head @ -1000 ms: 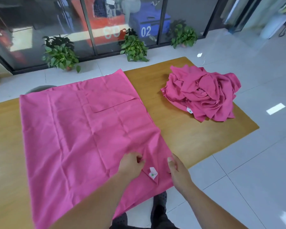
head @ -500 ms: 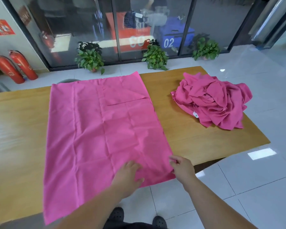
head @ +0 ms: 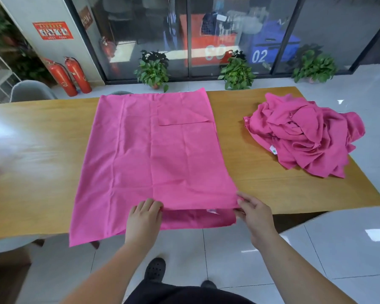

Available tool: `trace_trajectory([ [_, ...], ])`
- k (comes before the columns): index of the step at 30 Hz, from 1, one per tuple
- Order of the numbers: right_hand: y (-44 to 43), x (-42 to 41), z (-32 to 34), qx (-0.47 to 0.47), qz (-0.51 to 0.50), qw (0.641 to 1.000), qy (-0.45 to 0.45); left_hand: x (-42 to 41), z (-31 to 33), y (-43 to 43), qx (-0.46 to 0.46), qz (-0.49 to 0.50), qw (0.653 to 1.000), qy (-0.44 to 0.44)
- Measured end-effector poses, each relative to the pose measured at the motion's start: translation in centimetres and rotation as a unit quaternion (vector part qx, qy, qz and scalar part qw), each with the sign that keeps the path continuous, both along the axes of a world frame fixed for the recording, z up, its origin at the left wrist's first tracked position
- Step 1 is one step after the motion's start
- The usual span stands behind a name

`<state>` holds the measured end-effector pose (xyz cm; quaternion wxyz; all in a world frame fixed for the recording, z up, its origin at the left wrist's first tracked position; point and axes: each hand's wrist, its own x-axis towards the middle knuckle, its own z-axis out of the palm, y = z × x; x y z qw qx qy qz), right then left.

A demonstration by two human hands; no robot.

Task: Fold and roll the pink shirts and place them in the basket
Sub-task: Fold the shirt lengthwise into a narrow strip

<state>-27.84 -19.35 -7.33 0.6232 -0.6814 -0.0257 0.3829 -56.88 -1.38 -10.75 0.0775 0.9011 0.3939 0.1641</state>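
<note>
The left hand [head: 144,218] and right hand [head: 253,212], flat half a second ago, now clamp their fingers on the near hem of the flat-spread pink fabric shirt [head: 158,154] on the long wooden table [head: 261,183], apparently starting a fold.

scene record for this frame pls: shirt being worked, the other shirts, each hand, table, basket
shirt in work: flat pink fabric shirt, spread out, near end hanging over the table's front edge
left hand: fingers curled over the top layer's near edge, apparently gripping it
right hand: pinches the top layer's near right corner
other shirts: crumpled pile of pink shirts, to the right, apart from the flat one
surface: light wooden table
basket: not in view
rolled shirts: none visible
</note>
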Motion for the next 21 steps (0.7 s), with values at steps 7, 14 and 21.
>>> trace_trajectory([
  [7,-2.4,-0.9,-4.5,-0.119,0.084,0.988,-0.060,-1.6,-2.2,-2.3,-0.034,0.055,0.993,0.102],
  [14,-2.8,-0.6,-7.0,-0.181,0.078,0.973,-0.123,-0.9,-2.1,-4.4,-0.123,0.169,0.974,0.093],
  [21,-2.9,-1.1,-7.4,-0.140,0.044,0.989,0.029,1.4,-1.5,-6.7,-0.466,0.476,0.684,-0.298],
])
